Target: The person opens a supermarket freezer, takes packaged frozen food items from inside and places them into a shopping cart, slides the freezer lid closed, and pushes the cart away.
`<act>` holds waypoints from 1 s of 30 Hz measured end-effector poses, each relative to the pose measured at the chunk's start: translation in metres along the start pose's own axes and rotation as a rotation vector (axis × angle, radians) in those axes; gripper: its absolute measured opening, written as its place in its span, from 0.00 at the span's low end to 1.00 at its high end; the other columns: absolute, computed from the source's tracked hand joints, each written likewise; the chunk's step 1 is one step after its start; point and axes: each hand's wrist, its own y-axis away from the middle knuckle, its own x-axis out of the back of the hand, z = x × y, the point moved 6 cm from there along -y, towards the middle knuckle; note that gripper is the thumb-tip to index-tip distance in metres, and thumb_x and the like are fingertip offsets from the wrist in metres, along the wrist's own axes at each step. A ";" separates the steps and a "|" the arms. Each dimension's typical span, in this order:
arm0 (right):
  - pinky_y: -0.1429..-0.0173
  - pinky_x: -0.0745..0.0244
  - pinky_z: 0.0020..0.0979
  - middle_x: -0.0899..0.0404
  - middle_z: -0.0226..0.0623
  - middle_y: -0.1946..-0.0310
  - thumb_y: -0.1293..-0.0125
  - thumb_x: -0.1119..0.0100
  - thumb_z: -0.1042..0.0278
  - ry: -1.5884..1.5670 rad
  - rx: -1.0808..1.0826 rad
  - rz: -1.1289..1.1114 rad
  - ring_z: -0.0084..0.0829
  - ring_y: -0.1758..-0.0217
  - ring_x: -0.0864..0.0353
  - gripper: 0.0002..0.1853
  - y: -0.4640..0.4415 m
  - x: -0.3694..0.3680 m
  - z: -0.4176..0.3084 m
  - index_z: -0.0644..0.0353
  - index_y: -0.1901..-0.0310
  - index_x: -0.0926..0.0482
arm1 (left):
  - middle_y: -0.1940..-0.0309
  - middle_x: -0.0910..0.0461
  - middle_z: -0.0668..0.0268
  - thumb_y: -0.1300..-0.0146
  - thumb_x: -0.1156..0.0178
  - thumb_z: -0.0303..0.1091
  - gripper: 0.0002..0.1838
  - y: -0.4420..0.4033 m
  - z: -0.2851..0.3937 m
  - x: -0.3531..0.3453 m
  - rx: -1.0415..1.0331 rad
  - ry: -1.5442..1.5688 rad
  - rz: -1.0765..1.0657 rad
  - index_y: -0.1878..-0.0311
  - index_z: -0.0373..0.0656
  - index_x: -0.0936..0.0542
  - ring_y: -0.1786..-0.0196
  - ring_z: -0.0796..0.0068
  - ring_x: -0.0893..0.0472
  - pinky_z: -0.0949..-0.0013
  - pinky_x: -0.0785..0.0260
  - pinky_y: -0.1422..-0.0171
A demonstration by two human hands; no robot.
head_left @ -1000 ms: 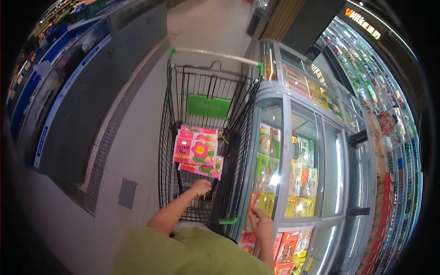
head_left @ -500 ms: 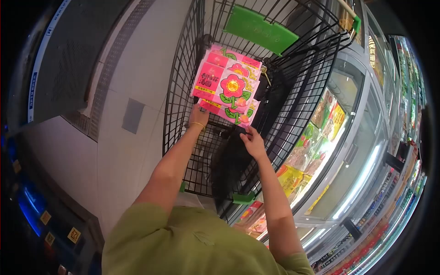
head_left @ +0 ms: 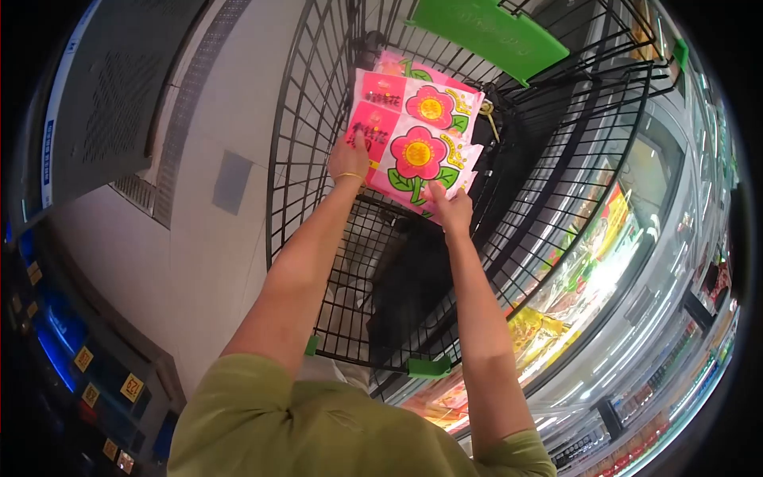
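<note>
Several pink and white packages [head_left: 417,151] with flower prints lie overlapping inside a black wire shopping cart [head_left: 350,262]. My left hand [head_left: 350,159], with a thin yellow band at the wrist, grips the left edge of the front package, its thumb on top. On that package's lower right corner my right hand [head_left: 451,208] is closed, thumb over the printed side. The fingers of both hands are partly hidden beneath the package.
A green panel [head_left: 493,36] is fixed to the cart's far part. To the right stands a glass-fronted freezer [head_left: 660,175] with bagged goods. A dark grey cabinet [head_left: 119,95] is at the left, beside the tiled floor [head_left: 214,262].
Both hands have reached forward into the cart and closed on the front package, which has shifted against the others. The view has tilted down and closer to the cart.
</note>
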 end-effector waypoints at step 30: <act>0.52 0.24 0.26 0.20 0.39 0.59 0.36 0.42 0.72 -1.148 -0.144 1.541 0.24 0.58 0.19 0.16 0.730 0.280 0.157 0.68 0.49 0.29 | 0.67 0.19 0.65 0.30 0.48 0.40 0.16 0.732 0.190 -0.013 -1.291 0.219 -1.697 0.53 0.34 0.25 0.64 0.82 0.23 0.75 0.31 0.59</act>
